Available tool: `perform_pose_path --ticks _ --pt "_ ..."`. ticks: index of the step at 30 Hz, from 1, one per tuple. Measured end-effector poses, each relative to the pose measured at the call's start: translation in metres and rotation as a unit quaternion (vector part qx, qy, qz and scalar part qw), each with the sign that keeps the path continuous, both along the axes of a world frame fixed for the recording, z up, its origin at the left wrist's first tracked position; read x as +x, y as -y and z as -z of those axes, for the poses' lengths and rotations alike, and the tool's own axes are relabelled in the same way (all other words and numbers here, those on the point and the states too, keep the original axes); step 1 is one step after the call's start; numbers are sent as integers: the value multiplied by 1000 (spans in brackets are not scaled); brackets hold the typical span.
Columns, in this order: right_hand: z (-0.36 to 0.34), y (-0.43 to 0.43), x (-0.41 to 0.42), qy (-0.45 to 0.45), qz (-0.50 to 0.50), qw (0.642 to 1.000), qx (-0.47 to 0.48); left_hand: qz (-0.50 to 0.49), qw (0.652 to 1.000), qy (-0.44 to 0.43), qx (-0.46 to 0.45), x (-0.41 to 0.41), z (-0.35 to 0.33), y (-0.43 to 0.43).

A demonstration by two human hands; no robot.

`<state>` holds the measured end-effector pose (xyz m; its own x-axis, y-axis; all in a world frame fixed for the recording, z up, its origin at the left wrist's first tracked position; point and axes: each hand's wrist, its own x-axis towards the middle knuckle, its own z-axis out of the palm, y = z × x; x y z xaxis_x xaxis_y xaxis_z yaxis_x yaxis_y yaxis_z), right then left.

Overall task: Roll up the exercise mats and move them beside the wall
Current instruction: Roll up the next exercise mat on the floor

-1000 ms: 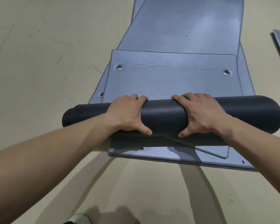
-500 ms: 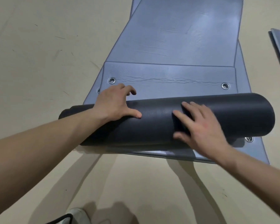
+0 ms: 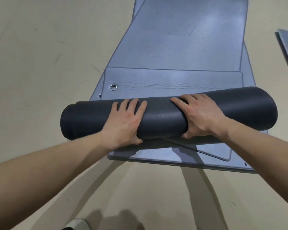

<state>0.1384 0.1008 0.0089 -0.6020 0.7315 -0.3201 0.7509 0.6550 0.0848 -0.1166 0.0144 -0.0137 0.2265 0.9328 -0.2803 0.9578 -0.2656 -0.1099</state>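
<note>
Wide tan floor, no wall in sight, so the carry hasn't begun. On the floor lie grey mats, stacked and flat, with plenty left to roll. Across their near end sits the dark roll, already thick; I can't tell if it's fully wound. Left grip and right grip both wrap over it, thumbs tucked at the near side. An eyelet shows just beyond.

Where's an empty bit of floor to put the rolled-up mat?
The beige floor is bare left of the flat grey-blue mats, and in the strip between them and the grey mat at the right edge. The middle is crowded: the dark grey rolled foam mat lies across the stack.
</note>
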Motion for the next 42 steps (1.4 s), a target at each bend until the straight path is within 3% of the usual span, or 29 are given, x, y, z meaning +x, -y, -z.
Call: perform_pose_path --ticks 4,9,13,16,22,24,26,29,31,33,36,39,42 --pt "-14 2 4 -42 44 993 -104 38 994 26 -100 -15 -28 -32" --pt "4 42 5 -49 42 997 50 -5 971 96 -218 -25 -47 -79" --pt "5 30 3 -43 13 996 71 19 998 13 -56 -9 -25 -40" --pt "-20 0 -6 -36 23 999 19 12 999 26 -40 -6 -34 -53" --pt "-44 -16 -10 -10 43 985 -165 -24 971 97 -216 -10 -47 -65" --pt "-37 -4 -8 -22 45 990 -129 -46 957 130 -255 -13 -47 -68" --pt "-22 21 -5 -46 44 998 -10 -80 941 174 -277 -17 -50 -80" --pt "0 45 2 -53 25 996 68 -66 962 163 -210 -18 -48 -76" --pt "-4 26 0 -46 23 998 38 -49 986 132 -89 -25 -43 -55" --pt "-17 -7 -10 -35 30 999 -11 -9 996 80 -31 -34 -35 -38" --pt "-21 -33 -21 -6 45 998 -45 -7 997 58 -60 -40 -29 -58" --pt "-5 -9 -29 4 44 999 14 -32 989 90 -113 -39 -36 -87" --pt "15 11 -26 -11 12 998 64 -37 990 87 -109 -38 -33 -88"
